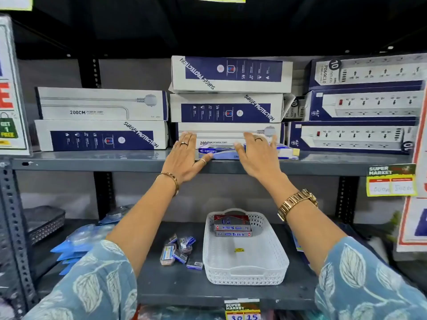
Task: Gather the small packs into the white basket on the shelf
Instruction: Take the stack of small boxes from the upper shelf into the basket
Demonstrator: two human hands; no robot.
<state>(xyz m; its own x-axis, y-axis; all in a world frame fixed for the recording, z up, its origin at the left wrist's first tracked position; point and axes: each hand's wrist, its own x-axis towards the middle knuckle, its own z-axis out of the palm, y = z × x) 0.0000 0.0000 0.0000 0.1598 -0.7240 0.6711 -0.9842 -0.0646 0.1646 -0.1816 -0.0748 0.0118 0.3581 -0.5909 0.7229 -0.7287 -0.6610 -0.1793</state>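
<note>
Both my hands, left point(184, 155) and right point(256, 155), fingers apart, bracket the Kangaro packs point(218, 152) on the upper shelf point(92, 161); next I clamp and lower them into the white basket point(245, 271).

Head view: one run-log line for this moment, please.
left hand open at Kangaro packs, upper shelf | right hand open over them | white basket lower shelf, holds Softek boxes

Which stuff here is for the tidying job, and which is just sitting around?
For the job:
white perforated plastic basket
small blue packs loose on the lower shelf
red and grey Softek boxes in the basket

Just there:
white and navy power strip boxes
blue Kangaro pack
yellow price tag
</note>
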